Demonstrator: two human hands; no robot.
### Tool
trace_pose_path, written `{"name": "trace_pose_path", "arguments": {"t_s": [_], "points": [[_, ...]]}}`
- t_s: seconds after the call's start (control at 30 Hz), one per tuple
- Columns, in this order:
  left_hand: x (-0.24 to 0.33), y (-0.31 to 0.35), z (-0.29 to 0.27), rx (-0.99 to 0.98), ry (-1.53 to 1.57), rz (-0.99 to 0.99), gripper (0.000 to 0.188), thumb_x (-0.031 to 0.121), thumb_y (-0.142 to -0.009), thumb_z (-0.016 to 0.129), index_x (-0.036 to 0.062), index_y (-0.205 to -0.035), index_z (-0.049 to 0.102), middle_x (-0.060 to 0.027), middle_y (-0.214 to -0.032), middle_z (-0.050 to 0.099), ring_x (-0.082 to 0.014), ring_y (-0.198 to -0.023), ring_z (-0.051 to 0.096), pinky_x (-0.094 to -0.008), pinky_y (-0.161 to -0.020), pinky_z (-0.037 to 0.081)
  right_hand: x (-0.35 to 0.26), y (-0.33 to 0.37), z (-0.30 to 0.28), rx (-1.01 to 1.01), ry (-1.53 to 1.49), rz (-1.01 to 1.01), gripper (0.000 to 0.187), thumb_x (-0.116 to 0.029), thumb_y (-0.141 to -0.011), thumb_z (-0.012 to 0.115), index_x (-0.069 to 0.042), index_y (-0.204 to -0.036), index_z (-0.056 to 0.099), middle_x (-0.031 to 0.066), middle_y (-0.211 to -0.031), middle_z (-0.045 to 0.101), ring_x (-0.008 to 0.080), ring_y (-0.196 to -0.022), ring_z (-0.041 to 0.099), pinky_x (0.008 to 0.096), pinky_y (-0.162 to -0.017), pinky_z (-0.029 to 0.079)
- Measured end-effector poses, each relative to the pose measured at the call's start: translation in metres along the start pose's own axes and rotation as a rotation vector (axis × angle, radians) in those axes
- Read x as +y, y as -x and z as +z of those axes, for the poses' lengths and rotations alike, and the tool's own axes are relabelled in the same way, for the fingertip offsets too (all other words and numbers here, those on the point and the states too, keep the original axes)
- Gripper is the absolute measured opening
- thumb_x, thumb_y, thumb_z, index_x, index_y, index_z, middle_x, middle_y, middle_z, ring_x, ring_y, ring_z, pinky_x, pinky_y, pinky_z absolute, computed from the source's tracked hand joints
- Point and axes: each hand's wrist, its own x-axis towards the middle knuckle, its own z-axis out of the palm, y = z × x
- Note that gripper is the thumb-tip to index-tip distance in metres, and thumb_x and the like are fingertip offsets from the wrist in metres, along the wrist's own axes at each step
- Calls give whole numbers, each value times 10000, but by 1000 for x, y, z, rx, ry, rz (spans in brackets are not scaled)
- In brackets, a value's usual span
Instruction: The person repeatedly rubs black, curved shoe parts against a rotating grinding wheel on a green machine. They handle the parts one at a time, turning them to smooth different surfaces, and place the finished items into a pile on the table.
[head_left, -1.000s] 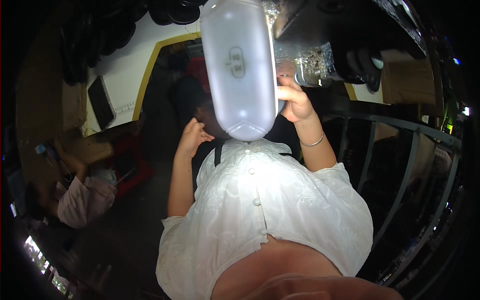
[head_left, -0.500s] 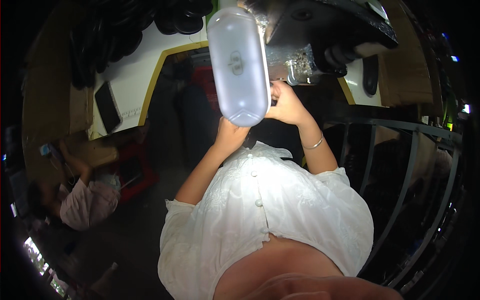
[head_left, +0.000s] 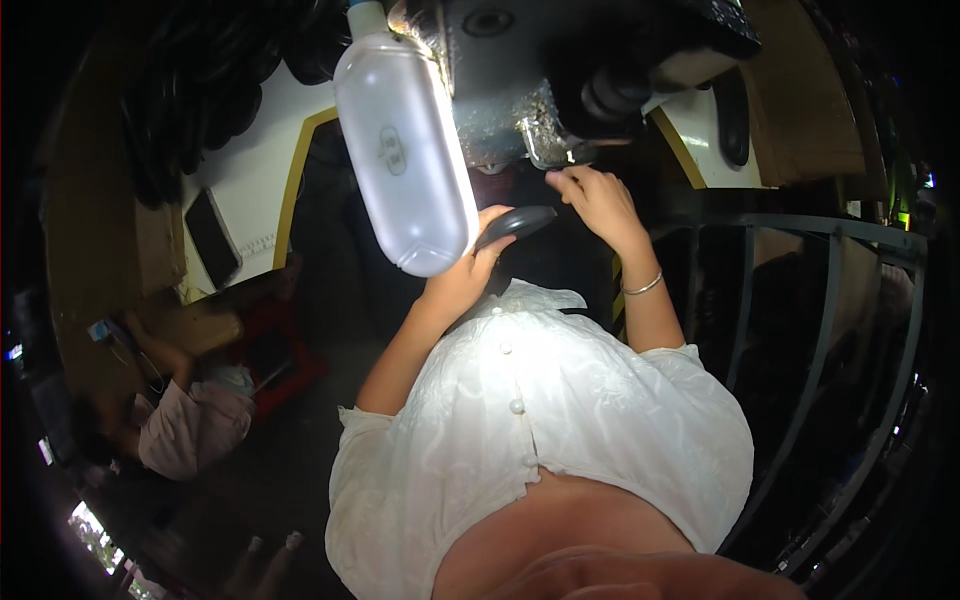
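Observation:
My left hand (head_left: 462,284) is closed on a black sole-shaped piece (head_left: 518,226), thumb on its near face, holding it tilted below the machine. The lamp hides part of that hand. To the right, my right hand (head_left: 602,208) is raised apart from the piece. Its thumb and fingertips come together just below the shiny metal edge of a dark machine (head_left: 540,60); whatever may be between them is too small to make out. A long white lamp (head_left: 405,150), lit along one side, hangs left of the machine.
Black sole-shaped pieces (head_left: 215,120) are heaped on the white table (head_left: 265,185) at far left, near a phone (head_left: 212,235). Another black piece (head_left: 732,115) lies on the right. A metal railing (head_left: 745,310) stands at right; a co-worker in pink (head_left: 195,430) sits at left.
My hands were together behind the lamp and are now apart. The left hand has brought the black piece into sight; the right has drawn away. The view has shifted, with lamp and machine further left.

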Motion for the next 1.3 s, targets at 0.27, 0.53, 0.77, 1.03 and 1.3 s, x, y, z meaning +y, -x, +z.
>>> {"name": "trace_pose_path", "arguments": {"t_s": [0.27, 0.53, 0.77, 1.03, 1.3], "points": [[-22, -3, 22, -135, -47, 19, 308, 158, -785, 638, 34, -1058, 569, -151, -930, 585, -315, -832, 583, -360, -720, 454, -28, 34, -28, -235, -549, -461, 379, -111, -754, 669, -9, -1102, 558, 114, -989, 620, 180, -863, 601, 295, -707, 475], [-66, -2, -11, 141, -75, -203, 356, 188, -804, 636, 11, -1100, 547, -136, -1051, 568, -223, -938, 572, -325, -815, 440, 88, 30, -107, 1490, -988, -1, 236, -161, -859, 577, -10, -1040, 569, 36, -894, 587, 106, -792, 564, 205, -651, 486], [-113, -23, -93, 339, -351, -110, 231, 147, -811, 602, 31, -1011, 595, -155, -868, 598, -251, -776, 604, -314, -688, 475, 202, 5, -121, 1328, -1037, 103, 469, -217, -875, 546, -80, -1292, 380, 89, -851, 591, 151, -580, 538, 261, -523, 435], [-58, -87, -245, 1162, -706, 96, 355, 245, -819, 589, 24, -1079, 493, -164, -1033, 493, -299, -971, 483, -372, -851, 386, 148, -4, -98, 1237, -950, 97, 444, -108, -876, 530, -15, -1277, 362, 28, -598, 482, 92, -515, 447, 220, -468, 371], [-30, -148, -329, 1092, -657, -138, 660, 548, -638, 680, 63, -1073, 576, -204, -1076, 564, -316, -1044, 532, -373, -887, 420, 96, -10, -59, 925, -1006, -4, 364, -125, -870, 543, -63, -1219, 460, -14, -618, 466, 67, -522, 417, 195, -484, 354]]}}
